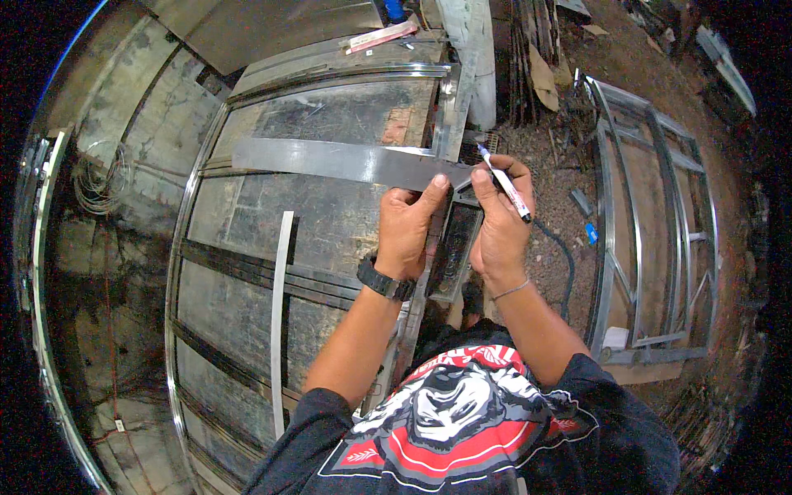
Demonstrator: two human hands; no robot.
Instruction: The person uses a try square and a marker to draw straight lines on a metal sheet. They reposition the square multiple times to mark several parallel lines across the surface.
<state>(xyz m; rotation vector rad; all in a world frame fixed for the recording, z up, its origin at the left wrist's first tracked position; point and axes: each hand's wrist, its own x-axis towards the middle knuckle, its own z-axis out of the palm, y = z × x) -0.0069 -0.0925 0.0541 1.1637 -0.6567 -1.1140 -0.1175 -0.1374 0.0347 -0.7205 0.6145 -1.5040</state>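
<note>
A flat, shiny metal strip [330, 161] lies across the upper part of a metal frame, its right end between my hands. My left hand [404, 231], with a black watch on the wrist, is closed on this strip, thumb pressed on top near the end. My right hand [503, 219] is closed around a white marker pen [507, 186] that slants between its fingers, dark tip up. Its thumb is at the strip's end, beside a small angled metal edge. Below and between the hands is a dark, rectangular metal piece [456, 247]; what supports it is hidden.
The large metal frame [173, 272] rests on a worn work surface, with a narrow pale strip [282, 330] across it. At right another welded frame [635, 223] lies on gravelly ground near a dark cable [565, 256]. Coiled wire [103, 177] is at left; a red-and-white box [382, 37] lies at the back.
</note>
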